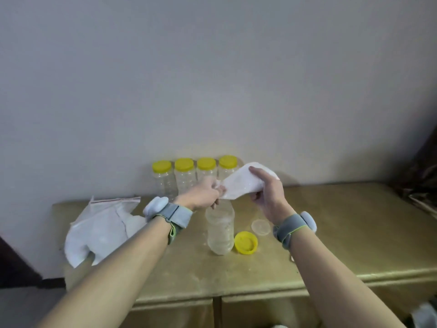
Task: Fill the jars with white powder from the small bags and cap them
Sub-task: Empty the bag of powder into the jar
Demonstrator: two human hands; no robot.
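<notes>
1. Tabletop (pixel 343 221) room lies mostly to the right of my right hand (pixel 267 195), where the golden surface runs wide toward a dark cloth at the far corner.
2. Its front edge passes under both my forearms. Its left edge sits just beyond a heap of plastic bags (pixel 101 230), which lies outside my left wrist and overhangs that edge.
3. Straight ahead, past my knuckles, the wall (pixel 212 79) closes the space, and four capped jars (pixel 184 176) with yellow tops stand in a row against it.
4. Below my left hand (pixel 203 195) the open jar (pixel 220 230) stands upright, its mouth right under my fingers.
5. Beneath my right wrist, the yellow lid (pixel 246 242) lies just beside the jar's base, with a clear disc (pixel 260 227) a little farther out.
6. My left hand is curled, pinching the low, narrow end of the small bag (pixel 246 183) over the jar's mouth.
7. My right hand grips the bag's fat upper end, forefinger across the top and thumb underneath, so the bag slopes down toward my left hand.
8. Grey bands (pixel 170 213) wrap both my wrists.
</notes>
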